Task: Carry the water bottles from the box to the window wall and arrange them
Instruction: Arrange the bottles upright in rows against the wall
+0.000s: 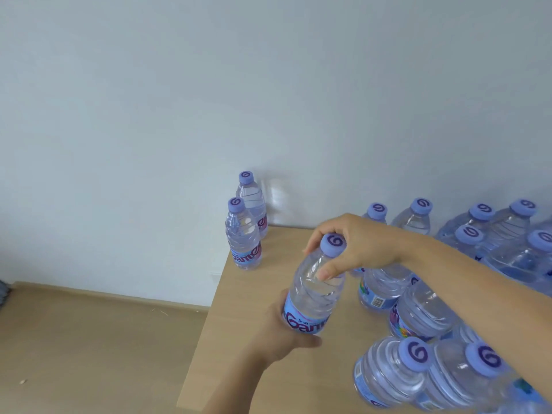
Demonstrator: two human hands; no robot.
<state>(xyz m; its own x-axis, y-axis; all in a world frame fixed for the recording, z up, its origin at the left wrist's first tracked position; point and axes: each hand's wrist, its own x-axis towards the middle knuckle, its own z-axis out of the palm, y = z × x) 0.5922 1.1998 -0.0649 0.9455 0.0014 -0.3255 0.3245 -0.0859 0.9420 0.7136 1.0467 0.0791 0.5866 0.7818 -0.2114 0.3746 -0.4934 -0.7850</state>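
A clear water bottle with a purple cap and a blue label is held over the wooden table, tilted a little. My left hand grips its lower part around the label. My right hand pinches its neck just under the cap, thumb in front. Two bottles stand upright at the table's far left corner against the white wall. Several more bottles stand grouped on the right side of the table.
The white wall rises right behind the table. The table's left edge drops to a wood floor with a pale skirting board. A dark object shows at the far left edge of the view.
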